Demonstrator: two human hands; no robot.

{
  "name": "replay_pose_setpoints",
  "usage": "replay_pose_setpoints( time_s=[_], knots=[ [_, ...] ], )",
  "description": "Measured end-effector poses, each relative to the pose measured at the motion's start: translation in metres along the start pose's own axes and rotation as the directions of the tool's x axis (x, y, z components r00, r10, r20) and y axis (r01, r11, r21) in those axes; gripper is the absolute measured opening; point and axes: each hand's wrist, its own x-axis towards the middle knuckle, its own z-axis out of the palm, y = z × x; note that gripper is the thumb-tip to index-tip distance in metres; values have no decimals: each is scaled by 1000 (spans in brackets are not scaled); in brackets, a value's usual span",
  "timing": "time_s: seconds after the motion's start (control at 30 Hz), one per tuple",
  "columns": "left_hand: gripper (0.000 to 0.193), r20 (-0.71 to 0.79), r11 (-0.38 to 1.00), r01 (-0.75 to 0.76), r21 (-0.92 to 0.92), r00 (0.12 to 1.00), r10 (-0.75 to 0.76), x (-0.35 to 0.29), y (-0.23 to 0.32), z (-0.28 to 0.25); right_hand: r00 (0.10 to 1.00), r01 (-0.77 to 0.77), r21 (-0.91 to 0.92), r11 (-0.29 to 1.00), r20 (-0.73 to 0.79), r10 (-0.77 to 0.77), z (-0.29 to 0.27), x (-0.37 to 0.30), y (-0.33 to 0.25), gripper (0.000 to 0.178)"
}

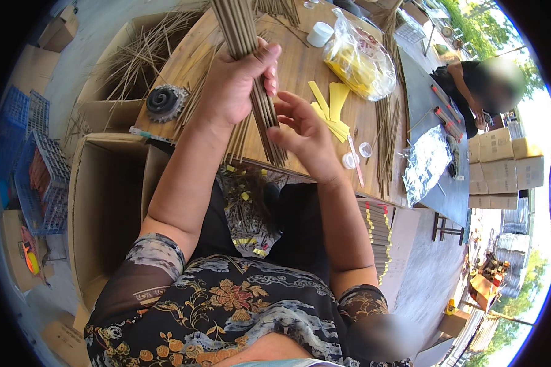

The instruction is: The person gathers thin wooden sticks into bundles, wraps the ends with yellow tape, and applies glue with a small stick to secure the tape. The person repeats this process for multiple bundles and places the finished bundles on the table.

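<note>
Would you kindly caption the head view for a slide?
Left hand gripping bundled brown sticks, right hand beside them, over a wooden table.

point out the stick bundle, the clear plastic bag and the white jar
Stick bundle (262,109): head view, partway down the sticks
Clear plastic bag (361,63): head view, middle, over its yellow contents
White jar (319,35): head view, middle of its body

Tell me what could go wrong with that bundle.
The sticks could slip and scatter if the left hand loosens: no band shows around them. Their lower ends are by the near edge of the table, so any dropped might miss it. The right hand might knock the small white cup near its wrist.
</note>
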Motion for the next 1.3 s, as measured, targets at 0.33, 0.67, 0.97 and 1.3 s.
replay_pose_setpoints(
  time_s=[0.33,0.67,0.97,1.3],
  knots=[
    [13,80,860,-126,495,992,99,-8,-40,36,955,129,-286,949,-221,-197,3,12,36,37],
    [12,169,989,9,145,985,-34,-4,-21,25,998,46,-26,999,33,-45,5,9,32,23],
    [22,-78,942,306,-136,945,-318,4,-20,-3,929,-339,21,940,161,332,19,-4,8,23],
    [22,-191,941,339,17,924,-330,-5,-21,-1,952,-258,230,938,229,205,31,-4,29,16]
  ],
)
